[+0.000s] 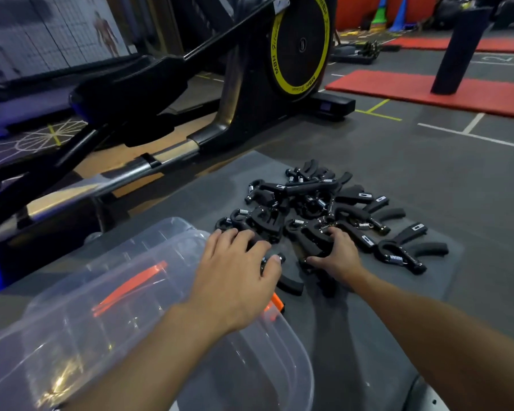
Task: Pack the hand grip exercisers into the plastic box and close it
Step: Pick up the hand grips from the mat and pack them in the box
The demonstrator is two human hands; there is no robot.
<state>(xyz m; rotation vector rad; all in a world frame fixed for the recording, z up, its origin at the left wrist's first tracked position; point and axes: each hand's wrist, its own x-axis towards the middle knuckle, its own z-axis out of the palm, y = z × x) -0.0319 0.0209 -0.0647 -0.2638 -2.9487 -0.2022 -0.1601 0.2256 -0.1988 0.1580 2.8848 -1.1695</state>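
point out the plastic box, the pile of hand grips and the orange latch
plastic box (72, 330): head view, on its clear side wall.
pile of hand grips (312, 203): head view, on the middle of the heap.
orange latch (276, 302): head view, on its tip beside the left wrist.

— What is seen around? 
— A grey floor marked with white lines, red mats, and a black trainer with a yellow-ringed wheel.
— And the light?
— Dim.

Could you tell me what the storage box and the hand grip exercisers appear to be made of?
The plastic box looks like clear, glossy plastic: the floor shows through its walls and it catches glints. The hand grip exercisers seem matte black plastic or rubber, with shiny coiled springs, probably metal.
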